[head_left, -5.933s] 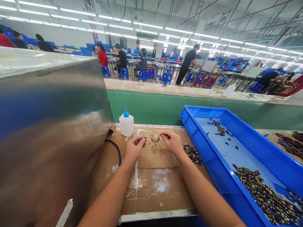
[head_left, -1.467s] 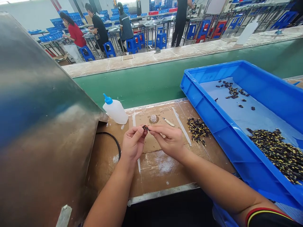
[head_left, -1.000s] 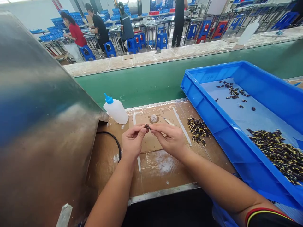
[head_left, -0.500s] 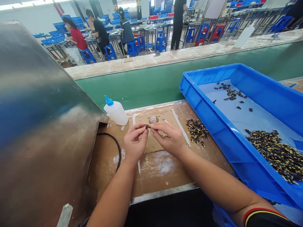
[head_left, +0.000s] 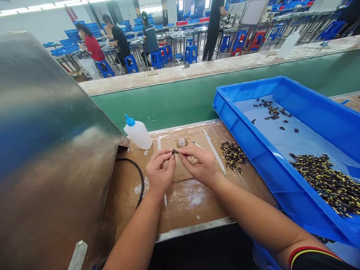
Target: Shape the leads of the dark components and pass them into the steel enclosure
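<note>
My left hand (head_left: 160, 173) and my right hand (head_left: 198, 165) meet above a cardboard mat (head_left: 171, 167), with their fingertips pinching a tiny black-and-yellow part (head_left: 174, 152) between them. Its exact shape is hidden by my fingers. Just beyond my right fingers stand a small round clear cup (head_left: 182, 142) and a slim cream-handled tool (head_left: 197, 144). To the right of my right hand lies a loose heap of similar black-and-yellow parts (head_left: 233, 156). A white glue bottle with a blue nozzle (head_left: 137, 133) stands beyond my left hand.
A blue plastic tray (head_left: 253, 152) lined with pale sheet holds a large heap of parts at the right. A steel panel (head_left: 50, 131) fills the left side, with a black cable (head_left: 132, 172) below it. Beyond lies a green conveyor belt (head_left: 168, 105), with co-workers seated farther away.
My hands have stayed together on the small part over the last second, shifting only slightly. The whole view has drifted a little, and the tray sits slightly lower and further left.
</note>
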A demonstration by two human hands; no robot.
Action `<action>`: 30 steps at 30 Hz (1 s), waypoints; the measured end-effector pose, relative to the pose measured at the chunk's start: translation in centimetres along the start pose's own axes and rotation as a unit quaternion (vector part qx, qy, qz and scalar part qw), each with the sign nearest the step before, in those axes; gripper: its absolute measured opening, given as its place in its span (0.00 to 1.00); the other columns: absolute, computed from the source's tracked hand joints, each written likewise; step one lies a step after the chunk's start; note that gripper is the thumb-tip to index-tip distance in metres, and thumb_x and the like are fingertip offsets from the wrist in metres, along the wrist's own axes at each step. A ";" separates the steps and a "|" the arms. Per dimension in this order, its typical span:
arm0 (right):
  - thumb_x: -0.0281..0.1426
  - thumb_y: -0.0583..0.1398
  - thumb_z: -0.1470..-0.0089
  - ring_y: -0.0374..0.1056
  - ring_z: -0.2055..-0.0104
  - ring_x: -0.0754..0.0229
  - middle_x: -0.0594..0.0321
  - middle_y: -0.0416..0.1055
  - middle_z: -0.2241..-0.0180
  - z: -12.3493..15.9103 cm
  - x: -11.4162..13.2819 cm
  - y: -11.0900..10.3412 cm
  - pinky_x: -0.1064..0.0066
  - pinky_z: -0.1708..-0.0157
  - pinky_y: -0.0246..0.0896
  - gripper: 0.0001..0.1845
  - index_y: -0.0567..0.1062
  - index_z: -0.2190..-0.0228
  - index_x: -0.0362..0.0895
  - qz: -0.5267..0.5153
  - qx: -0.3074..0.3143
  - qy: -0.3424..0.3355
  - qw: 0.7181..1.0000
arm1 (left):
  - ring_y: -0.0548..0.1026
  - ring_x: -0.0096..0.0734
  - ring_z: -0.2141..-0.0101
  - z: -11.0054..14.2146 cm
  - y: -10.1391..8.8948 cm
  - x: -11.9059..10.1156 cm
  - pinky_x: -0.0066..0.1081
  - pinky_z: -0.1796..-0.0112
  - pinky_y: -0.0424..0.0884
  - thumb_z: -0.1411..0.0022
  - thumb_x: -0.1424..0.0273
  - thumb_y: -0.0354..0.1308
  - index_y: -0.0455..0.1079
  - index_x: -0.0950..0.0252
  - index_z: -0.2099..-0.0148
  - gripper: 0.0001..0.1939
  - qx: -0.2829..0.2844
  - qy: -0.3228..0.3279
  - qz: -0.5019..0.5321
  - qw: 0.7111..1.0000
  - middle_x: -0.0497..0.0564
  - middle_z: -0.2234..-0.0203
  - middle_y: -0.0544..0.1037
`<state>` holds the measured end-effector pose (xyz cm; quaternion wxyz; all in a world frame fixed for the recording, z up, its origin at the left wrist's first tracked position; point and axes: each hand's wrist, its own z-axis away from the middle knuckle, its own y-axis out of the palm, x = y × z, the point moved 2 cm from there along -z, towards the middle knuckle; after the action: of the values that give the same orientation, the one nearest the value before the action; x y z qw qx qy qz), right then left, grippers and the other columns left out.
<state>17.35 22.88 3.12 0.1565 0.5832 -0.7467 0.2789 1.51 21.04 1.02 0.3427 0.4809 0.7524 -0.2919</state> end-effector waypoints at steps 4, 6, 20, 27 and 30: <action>0.25 0.63 0.38 0.79 0.59 0.59 0.59 0.82 0.60 0.1 -0.2 0.0 0.65 0.56 0.79 0.08 0.80 0.58 0.48 -0.002 -0.002 -0.011 1.000 | 0.79 0.38 0.59 0.1 -0.1 -0.1 0.37 0.53 0.75 0.39 0.73 0.67 0.82 0.58 0.60 0.06 -0.004 0.020 -0.014 1.000 0.53 0.61 0.81; 0.24 0.64 0.39 0.80 0.58 0.59 0.59 0.82 0.59 0.2 -0.4 0.0 0.65 0.56 0.79 0.09 0.80 0.58 0.48 -0.004 -0.002 -0.023 1.000 | 0.79 0.38 0.58 0.2 -0.1 -0.2 0.38 0.52 0.75 0.39 0.74 0.66 0.82 0.57 0.59 0.08 -0.002 0.035 -0.030 0.999 0.53 0.60 0.81; 0.31 0.66 0.42 0.78 0.65 0.61 0.60 0.81 0.64 1.0 -0.8 0.8 0.69 0.61 0.79 0.07 0.81 0.60 0.44 -0.136 0.003 0.182 0.974 | 0.79 0.36 0.61 0.1 -0.1 -0.2 0.34 0.57 0.75 0.38 0.76 0.63 0.79 0.62 0.61 0.05 0.015 0.039 -0.069 0.997 0.53 0.63 0.81; 0.37 0.69 0.44 0.79 0.61 0.57 0.58 0.80 0.63 1.3 -1.5 1.3 0.63 0.55 0.78 0.11 0.80 0.62 0.45 -0.257 0.018 0.303 0.918 | 0.79 0.35 0.62 0.0 -0.1 -0.5 0.34 0.58 0.76 0.39 0.77 0.62 0.77 0.64 0.63 0.04 0.010 0.063 -0.096 0.993 0.52 0.64 0.80; 0.40 0.71 0.46 0.79 0.61 0.56 0.58 0.81 0.63 1.2 -1.6 1.5 0.61 0.54 0.78 0.14 0.80 0.62 0.45 -0.292 0.020 0.340 0.894 | 0.79 0.35 0.62 0.1 -0.2 -0.6 0.34 0.58 0.76 0.39 0.77 0.62 0.77 0.64 0.63 0.04 0.009 0.061 -0.093 0.994 0.52 0.65 0.80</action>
<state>16.50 23.66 0.88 0.4635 0.6473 -0.4383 0.4172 1.55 20.62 1.42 0.2635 0.4283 0.8109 -0.2993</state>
